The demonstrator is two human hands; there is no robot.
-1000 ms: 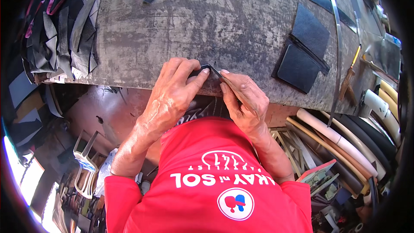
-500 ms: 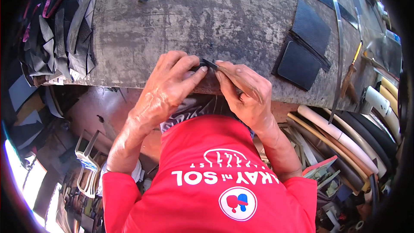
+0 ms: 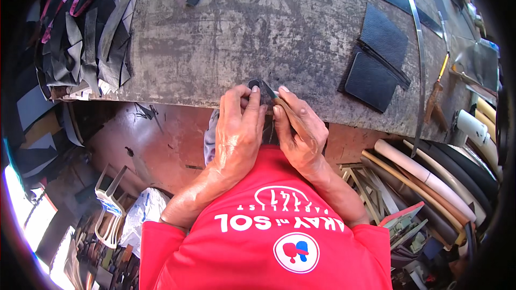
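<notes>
At the near edge of the tabletop (image 3: pixel 215 43), left hand (image 3: pixel 236 126), fingers pinching small dark piece (image 3: pixel 253 83); right hand (image 3: pixel 303 129), fingers wrapped round slim pointed tool (image 3: pixel 271 93), tip right by the piece. Black leather-like panels (image 3: pixel 382 35) lie farther right; dark strips (image 3: pixel 90 43) heaped at left.

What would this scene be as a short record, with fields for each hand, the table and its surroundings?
Left hand: pinching a small dark piece
Right hand: gripping a dark-bladed tool, tip at or beside the piece; contact unclear
Table: grey, scuffed
Table, right: black textured panels, long metal strip
Far left: heaped dark strips
Lower right: rolls of material
</notes>
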